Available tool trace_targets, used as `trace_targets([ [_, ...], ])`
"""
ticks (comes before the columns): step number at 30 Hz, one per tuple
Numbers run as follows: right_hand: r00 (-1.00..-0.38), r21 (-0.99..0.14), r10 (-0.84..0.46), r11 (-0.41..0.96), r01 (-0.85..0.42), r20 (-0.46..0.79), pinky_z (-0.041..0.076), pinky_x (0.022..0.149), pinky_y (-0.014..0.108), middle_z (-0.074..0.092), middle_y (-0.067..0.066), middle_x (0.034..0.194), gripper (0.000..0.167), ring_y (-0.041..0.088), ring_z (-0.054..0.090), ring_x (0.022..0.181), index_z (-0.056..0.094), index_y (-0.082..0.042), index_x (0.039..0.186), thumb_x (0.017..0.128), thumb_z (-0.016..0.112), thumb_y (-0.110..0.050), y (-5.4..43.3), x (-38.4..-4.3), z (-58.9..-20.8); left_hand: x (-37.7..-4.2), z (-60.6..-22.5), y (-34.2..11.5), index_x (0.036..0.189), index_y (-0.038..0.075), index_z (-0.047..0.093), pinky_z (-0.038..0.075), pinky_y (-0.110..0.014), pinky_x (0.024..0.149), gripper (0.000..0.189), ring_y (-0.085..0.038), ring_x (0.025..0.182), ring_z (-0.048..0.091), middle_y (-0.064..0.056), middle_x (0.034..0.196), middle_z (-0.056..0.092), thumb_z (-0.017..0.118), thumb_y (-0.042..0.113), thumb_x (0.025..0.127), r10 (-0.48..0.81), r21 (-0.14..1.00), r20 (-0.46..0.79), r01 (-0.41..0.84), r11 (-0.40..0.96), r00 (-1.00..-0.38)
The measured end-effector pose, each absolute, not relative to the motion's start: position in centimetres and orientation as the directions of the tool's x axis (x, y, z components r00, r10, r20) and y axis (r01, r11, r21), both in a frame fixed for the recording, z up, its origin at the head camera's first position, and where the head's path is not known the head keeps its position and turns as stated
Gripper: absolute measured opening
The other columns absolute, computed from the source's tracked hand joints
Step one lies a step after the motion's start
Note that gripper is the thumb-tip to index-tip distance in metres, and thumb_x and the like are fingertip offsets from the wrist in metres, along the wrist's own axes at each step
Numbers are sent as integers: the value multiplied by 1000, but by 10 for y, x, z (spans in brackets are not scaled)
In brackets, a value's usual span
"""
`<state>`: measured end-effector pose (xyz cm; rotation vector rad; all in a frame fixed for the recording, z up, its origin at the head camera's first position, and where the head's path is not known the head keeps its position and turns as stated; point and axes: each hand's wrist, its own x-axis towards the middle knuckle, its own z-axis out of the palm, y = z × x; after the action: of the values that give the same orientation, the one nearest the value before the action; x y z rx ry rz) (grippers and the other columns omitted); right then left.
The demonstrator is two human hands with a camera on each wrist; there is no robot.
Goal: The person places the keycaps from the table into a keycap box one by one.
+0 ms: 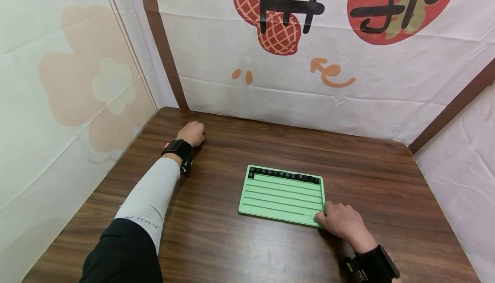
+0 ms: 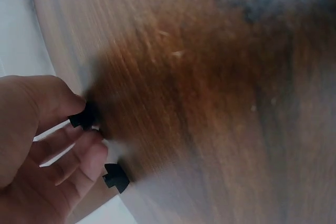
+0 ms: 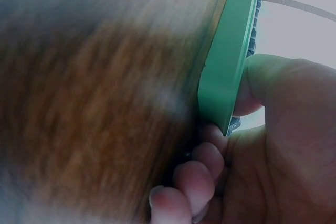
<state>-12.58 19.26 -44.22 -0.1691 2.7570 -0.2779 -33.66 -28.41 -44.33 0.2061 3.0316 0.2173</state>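
A light green tray (image 1: 282,197) with several parallel grooves lies on the table. Black keycaps (image 1: 284,174) fill its far groove, and one more sits at the left end of the groove below. My right hand (image 1: 344,222) grips the tray's near right corner, thumb on top and the other fingers curled at its side, as the right wrist view shows. Over at the far left of the table is my left hand (image 1: 191,134). In the left wrist view its thumb and finger pinch a black keycap (image 2: 84,116), and a second black keycap (image 2: 116,178) stands just beyond the fingertips.
The dark wood table (image 1: 216,240) carries the tray near its middle. Behind it hangs a white printed cloth (image 1: 216,94), and another pale cloth (image 1: 58,154) runs along the left side. A bright reflection shows on the table's near part.
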Motion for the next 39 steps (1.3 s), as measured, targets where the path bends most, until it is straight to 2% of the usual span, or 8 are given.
trace_targets([
  [9,-924,-216,-152,973,-77,-352,28,60,37,46,7,69,21,25,45,65,50,-10,80,91,52,-28,192,-126,-441,-335,-441,-290,113,-5,66,53,-52,90,22,-39,109,62,-25,119,62,64,8,96,153,181,-65,139,974,-986],
  [15,-920,-220,-153,973,-76,-360,27,60,37,40,5,68,21,24,44,64,49,-10,80,92,52,-28,193,-126,-442,-331,-438,-282,107,1,67,53,-46,82,16,-32,97,62,-19,111,63,63,9,94,165,207,-39,154,966,-985],
  [19,-920,-219,-154,973,-77,-360,27,60,37,39,4,68,22,23,44,64,49,-10,80,92,51,-28,194,-126,-443,-327,-436,-271,101,3,65,51,-42,77,9,-28,88,59,-15,104,61,62,8,93,198,234,-28,187,954,-980],
  [23,-919,-218,-152,973,-75,-363,27,61,37,41,5,68,22,24,44,64,49,-10,80,92,52,-29,193,-126,-442,-324,-433,-261,97,5,62,47,-40,75,6,-27,85,55,-13,100,59,62,6,92,226,253,-9,217,943,-974],
  [28,-920,-211,-147,975,-73,-364,29,61,38,46,8,70,22,25,45,66,50,-10,81,91,52,-29,193,-127,-442,-320,-429,-251,101,4,60,46,-39,75,12,-27,87,53,-12,102,56,64,3,90,257,287,13,250,925,-966],
  [35,-921,-205,-154,975,-83,-358,30,61,39,50,9,71,22,26,46,67,50,-10,81,91,52,-29,193,-127,-442,-310,-427,-239,114,1,62,49,-41,83,26,-27,96,56,-12,111,57,68,0,89,313,379,40,304,874,-949],
  [39,-920,-204,-152,976,-81,-362,30,61,39,50,9,71,22,26,46,67,50,-10,81,91,52,-29,193,-127,-442,-301,-424,-231,117,2,63,50,-41,85,28,-26,98,57,-10,111,57,67,0,90,339,430,69,335,838,-938],
])
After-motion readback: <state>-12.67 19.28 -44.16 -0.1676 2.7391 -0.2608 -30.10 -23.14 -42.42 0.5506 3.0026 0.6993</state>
